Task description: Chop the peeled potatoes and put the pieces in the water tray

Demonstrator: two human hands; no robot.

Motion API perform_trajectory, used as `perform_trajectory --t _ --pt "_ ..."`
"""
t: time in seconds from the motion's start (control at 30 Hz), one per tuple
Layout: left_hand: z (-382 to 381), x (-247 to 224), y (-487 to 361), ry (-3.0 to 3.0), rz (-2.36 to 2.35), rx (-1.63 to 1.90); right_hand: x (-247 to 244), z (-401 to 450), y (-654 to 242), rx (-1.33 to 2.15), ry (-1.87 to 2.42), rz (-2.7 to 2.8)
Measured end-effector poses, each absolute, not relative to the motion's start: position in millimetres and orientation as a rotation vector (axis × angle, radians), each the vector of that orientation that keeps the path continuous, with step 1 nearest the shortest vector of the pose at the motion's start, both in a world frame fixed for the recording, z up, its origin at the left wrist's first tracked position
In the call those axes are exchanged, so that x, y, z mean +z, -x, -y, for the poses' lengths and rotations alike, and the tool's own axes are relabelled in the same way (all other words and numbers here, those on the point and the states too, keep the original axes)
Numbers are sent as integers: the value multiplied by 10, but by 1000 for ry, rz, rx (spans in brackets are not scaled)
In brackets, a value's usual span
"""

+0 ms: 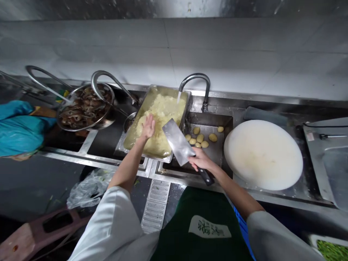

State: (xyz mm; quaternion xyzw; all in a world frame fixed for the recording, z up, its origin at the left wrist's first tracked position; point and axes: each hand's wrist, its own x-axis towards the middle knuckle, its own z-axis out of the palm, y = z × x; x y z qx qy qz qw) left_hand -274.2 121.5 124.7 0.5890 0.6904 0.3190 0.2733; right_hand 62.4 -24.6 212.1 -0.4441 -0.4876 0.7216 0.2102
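My right hand [200, 158] grips a cleaver [178, 141] near the join of blade and black handle, its broad blade tilted beside the tray's right edge. Over a metal tray [170, 158] of cloudy water, my left hand [148, 127] is stretched out with its fingers extended, holding nothing. Pale yellow shredded potato [167, 108] lies in the water under that hand. Water runs into the tray from a curved faucet [196, 75]. Several peeled potatoes [200, 138] rest in the sink [227, 125] just right of the cleaver.
A round white cutting board [263, 156] sits on the counter at right. To the left, a large metal bowl [108, 119] holds brown pieces under another faucet [45, 78]. Someone in blue sleeves [23, 127] stands beside it. A plastic bag [89, 188] hangs below the counter edge.
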Motion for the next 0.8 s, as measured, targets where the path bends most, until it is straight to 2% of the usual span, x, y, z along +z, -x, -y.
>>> perform_trajectory --t 0.1,0.17,0.27,0.37,0.6,0.8 --pt "-1236 1292 2822 -1486 -1995 1062 2109 658 -1450 1757 1440 1401" --pt "-1171 1422 2613 -1540 -1960 1245 2091 1020 -2024 1570 1728 1126" --pt "-1074 1569 1935 -1857 -1812 1371 2051 1649 -2787 1210 1927 788" --pt "-994 1491 935 -2030 -1471 1271 1948 2258 -3404 953 1994 557" --pt "-472 761 -1515 -2088 -1164 621 1271 2996 -4285 1050 1878 236" --pt "293 489 -2602 -2158 -1215 499 833 2853 -4539 1288 1815 287"
